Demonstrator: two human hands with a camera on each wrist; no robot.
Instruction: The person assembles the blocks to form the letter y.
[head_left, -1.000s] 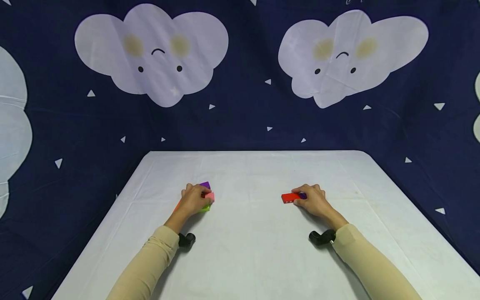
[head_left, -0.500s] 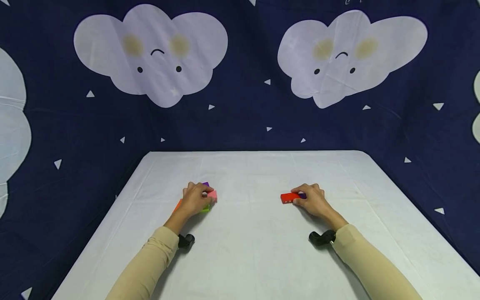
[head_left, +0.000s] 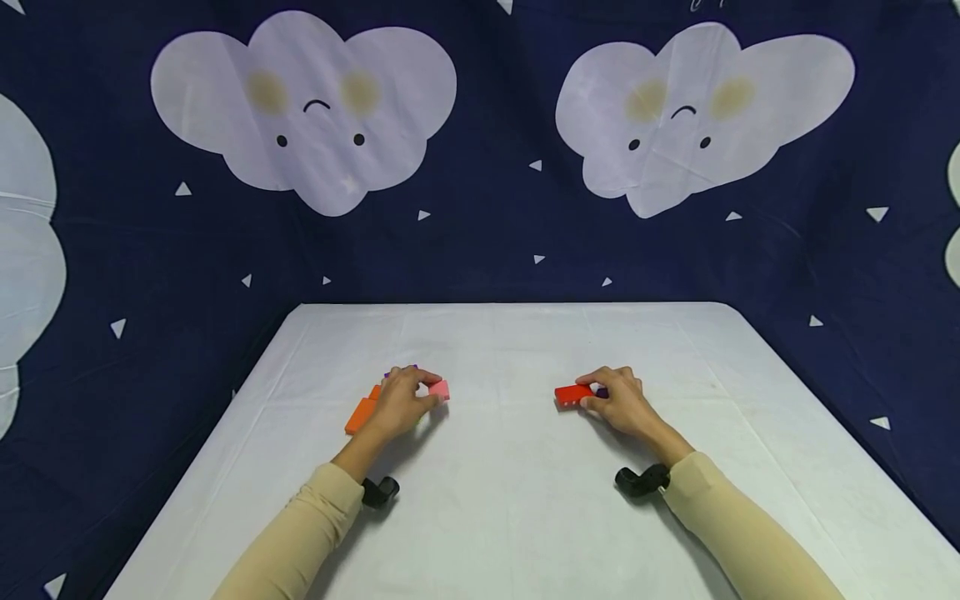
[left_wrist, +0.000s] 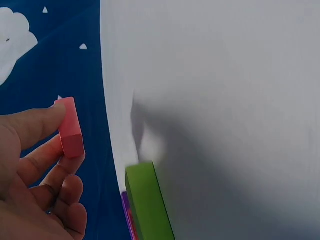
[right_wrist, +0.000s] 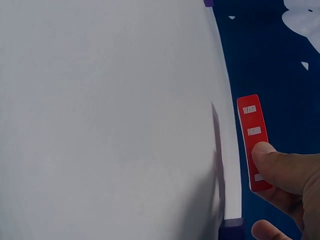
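1. Pink block [left_wrist: 72, 131] is pinched between the thumb and the fingertips of the left hand [head_left: 401, 404]; the other fingers of this hand are bent, below the block. It appears to be held above the tabletop [head_left: 495, 500], because its shadow falls there apart from it.

2. Green block [left_wrist: 150, 200] is under the left hand, to the left of the pink block and a little nearer to the person. In the head view the hand hides it almost fully.

3. Purple piece [left_wrist: 125, 201] shows just beside the green block, to the left of the pink block and farther from the person. Most of it is hidden, so I cannot tell its shape.

4. Larger orange block [head_left: 362, 415] and smaller orange block [head_left: 376, 392] are to the left of the pink block, partly covered by the left hand.

5. Red block [right_wrist: 252, 120] is well apart from the pink block, on its right side. The right hand [head_left: 622, 400] grips one end of it, with the thumb on the face that carries white marks; the other end points toward the pink block.

6. Dark purple block [right_wrist: 231, 230] is near the right hand, also to the right of the pink block. I cannot tell whether the hand touches it.

7. Behind the pink block, past the far edge of the tabletop, hangs a dark blue cloth [head_left: 487, 242] with pale clouds [head_left: 330, 167] printed on it.
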